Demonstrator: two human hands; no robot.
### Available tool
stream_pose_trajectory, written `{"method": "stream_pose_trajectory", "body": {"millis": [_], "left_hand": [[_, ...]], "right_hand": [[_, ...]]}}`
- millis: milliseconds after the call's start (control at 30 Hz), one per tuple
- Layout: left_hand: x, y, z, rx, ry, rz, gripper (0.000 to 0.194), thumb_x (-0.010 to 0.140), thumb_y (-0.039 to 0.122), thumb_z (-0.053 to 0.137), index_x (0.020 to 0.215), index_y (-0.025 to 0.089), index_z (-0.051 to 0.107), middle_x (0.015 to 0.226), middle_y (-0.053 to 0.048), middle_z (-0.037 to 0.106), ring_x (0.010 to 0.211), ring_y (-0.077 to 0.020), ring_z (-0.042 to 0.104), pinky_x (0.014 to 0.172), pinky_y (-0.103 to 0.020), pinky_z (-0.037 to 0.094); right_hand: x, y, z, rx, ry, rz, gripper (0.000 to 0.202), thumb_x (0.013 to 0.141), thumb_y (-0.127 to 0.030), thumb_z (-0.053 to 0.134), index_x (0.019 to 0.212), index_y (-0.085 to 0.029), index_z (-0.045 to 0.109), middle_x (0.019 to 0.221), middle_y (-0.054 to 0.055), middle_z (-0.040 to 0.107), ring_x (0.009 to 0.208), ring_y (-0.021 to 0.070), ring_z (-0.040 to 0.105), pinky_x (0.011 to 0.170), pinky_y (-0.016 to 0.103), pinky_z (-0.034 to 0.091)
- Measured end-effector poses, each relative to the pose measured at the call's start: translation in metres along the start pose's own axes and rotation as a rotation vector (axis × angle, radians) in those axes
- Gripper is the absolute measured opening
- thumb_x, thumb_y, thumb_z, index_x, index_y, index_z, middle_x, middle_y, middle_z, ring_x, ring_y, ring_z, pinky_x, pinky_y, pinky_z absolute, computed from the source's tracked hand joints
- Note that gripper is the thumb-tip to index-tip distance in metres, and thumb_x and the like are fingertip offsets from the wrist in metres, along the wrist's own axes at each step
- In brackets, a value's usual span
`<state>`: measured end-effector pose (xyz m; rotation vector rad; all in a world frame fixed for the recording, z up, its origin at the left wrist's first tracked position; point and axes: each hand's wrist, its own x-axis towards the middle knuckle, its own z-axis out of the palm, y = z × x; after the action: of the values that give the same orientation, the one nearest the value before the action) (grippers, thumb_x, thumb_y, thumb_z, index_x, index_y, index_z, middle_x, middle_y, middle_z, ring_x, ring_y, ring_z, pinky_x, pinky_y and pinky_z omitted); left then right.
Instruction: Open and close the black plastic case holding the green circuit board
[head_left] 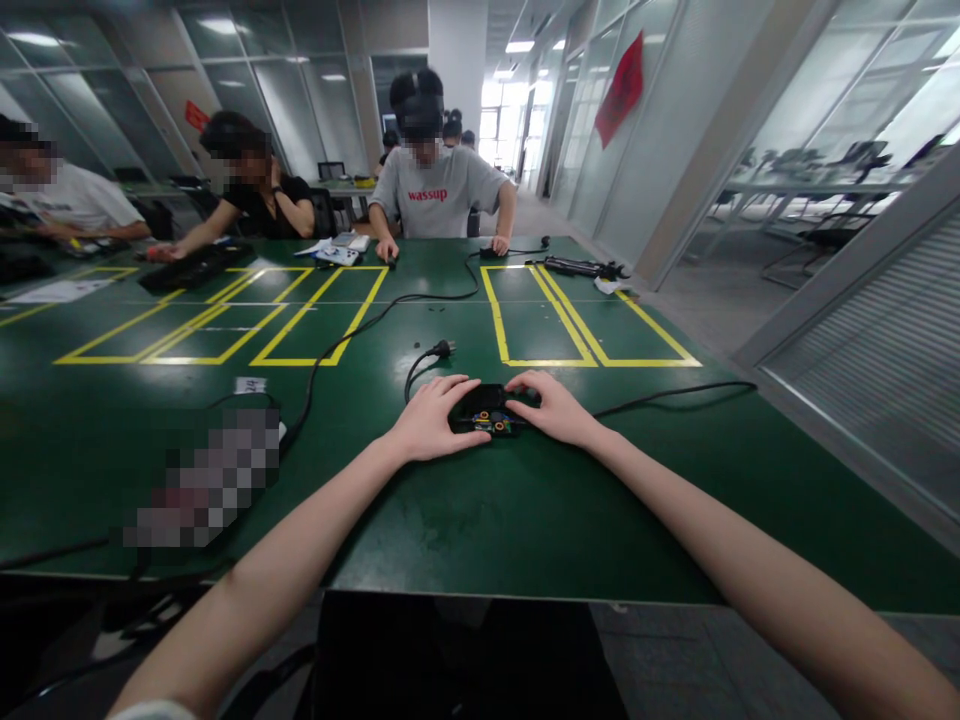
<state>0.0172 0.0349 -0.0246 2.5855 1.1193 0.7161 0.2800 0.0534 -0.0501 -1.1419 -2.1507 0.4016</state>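
Observation:
An opened black power adapter (493,424) lies on the green table in front of me, its circuit board showing copper-coloured coils. My left hand (439,420) curves round its left side, with the thumb at the near edge and the fingers at the far edge. The dark case cover (489,396) sits at the far side of the board. At its right end my right hand (551,408) grips it between thumb and fingers; their exact contact is partly hidden. A black plug (442,349) on a short cord lies just beyond my left hand.
Black cables (675,393) run across the green table (450,530). A blurred-out object (214,480) lies to the left. Yellow tape outlines (547,362) mark the middle. Beyond are a folded black stand (581,267), a long black tray (196,267) and several people (439,190).

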Motion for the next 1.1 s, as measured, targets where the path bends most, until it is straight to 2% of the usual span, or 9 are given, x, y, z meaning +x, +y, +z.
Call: {"method": "stream_pose_trajectory", "body": {"millis": [67, 200, 333, 500, 567, 833, 1000, 1100], "left_hand": [[0.0, -0.002, 0.002, 0.01, -0.048, -0.007, 0.087, 0.078, 0.057, 0.082, 0.151, 0.023, 0.049, 0.147, -0.016, 0.058, 0.133, -0.036, 0.055, 0.114, -0.055, 0.042], [0.001, -0.006, 0.005, -0.066, -0.04, 0.008, 0.085, 0.078, 0.049, 0.084, 0.151, 0.023, 0.049, 0.14, -0.014, 0.064, 0.127, -0.0342, 0.059, 0.11, -0.052, 0.047], [0.002, -0.006, 0.005, -0.183, 0.006, 0.101, 0.083, 0.076, 0.038, 0.087, 0.149, 0.024, 0.052, 0.142, -0.014, 0.062, 0.131, -0.033, 0.057, 0.114, -0.051, 0.046], [0.0, -0.003, 0.003, -0.217, 0.048, 0.137, 0.085, 0.076, 0.029, 0.087, 0.152, 0.024, 0.048, 0.148, -0.015, 0.056, 0.138, -0.0318, 0.053, 0.119, -0.051, 0.043], [-0.001, -0.003, 0.003, -0.225, 0.044, 0.121, 0.087, 0.076, 0.028, 0.087, 0.153, 0.025, 0.047, 0.15, -0.014, 0.055, 0.137, -0.0314, 0.053, 0.118, -0.05, 0.044], [-0.001, -0.009, 0.006, -0.296, 0.031, 0.095, 0.085, 0.077, 0.032, 0.086, 0.153, 0.028, 0.048, 0.141, -0.012, 0.061, 0.119, -0.0281, 0.065, 0.097, -0.042, 0.058], [-0.003, -0.008, 0.005, -0.293, 0.041, 0.088, 0.083, 0.076, 0.03, 0.087, 0.151, 0.029, 0.051, 0.141, -0.011, 0.06, 0.115, -0.0267, 0.066, 0.097, -0.041, 0.058], [-0.003, -0.007, 0.005, -0.287, 0.032, 0.081, 0.079, 0.077, 0.03, 0.087, 0.148, 0.028, 0.053, 0.134, -0.01, 0.063, 0.105, -0.0238, 0.068, 0.095, -0.04, 0.059]], "right_hand": [[0.0, -0.001, 0.0, 0.074, -0.013, 0.041, 0.022, 0.088, -0.029, 0.067, 0.108, -0.021, 0.07, 0.103, 0.007, 0.073, 0.094, 0.0232, 0.064, 0.085, 0.041, 0.055], [0.001, -0.007, 0.002, 0.125, -0.02, 0.06, 0.036, 0.091, -0.03, 0.064, 0.126, -0.021, 0.067, 0.112, 0.009, 0.073, 0.098, 0.0237, 0.065, 0.087, 0.042, 0.055], [0.003, -0.013, 0.004, 0.133, -0.025, 0.038, 0.025, 0.088, -0.031, 0.067, 0.11, -0.02, 0.071, 0.109, 0.01, 0.071, 0.103, 0.0256, 0.064, 0.095, 0.045, 0.052], [0.004, -0.017, 0.0, 0.341, -0.069, 0.168, 0.019, 0.085, -0.032, 0.067, 0.099, -0.019, 0.065, 0.09, 0.004, 0.071, 0.081, 0.0188, 0.065, 0.074, 0.035, 0.053], [0.003, -0.019, -0.003, 0.436, -0.071, 0.212, 0.021, 0.083, -0.035, 0.068, 0.096, -0.019, 0.064, 0.086, 0.003, 0.071, 0.078, 0.0177, 0.066, 0.071, 0.033, 0.053], [0.001, -0.018, -0.01, 0.584, -0.041, 0.284, 0.029, 0.074, -0.039, 0.077, 0.093, -0.019, 0.066, 0.084, 0.003, 0.073, 0.076, 0.0175, 0.07, 0.077, 0.035, 0.059], [0.0, -0.017, -0.008, 0.649, -0.061, 0.341, 0.034, 0.072, -0.04, 0.08, 0.095, -0.019, 0.066, 0.081, 0.002, 0.073, 0.073, 0.0189, 0.073, 0.072, 0.033, 0.06], [-0.001, -0.016, -0.007, 0.649, -0.054, 0.355, 0.035, 0.071, -0.041, 0.081, 0.094, -0.02, 0.066, 0.081, 0.003, 0.073, 0.073, 0.0198, 0.074, 0.069, 0.032, 0.06]]}}
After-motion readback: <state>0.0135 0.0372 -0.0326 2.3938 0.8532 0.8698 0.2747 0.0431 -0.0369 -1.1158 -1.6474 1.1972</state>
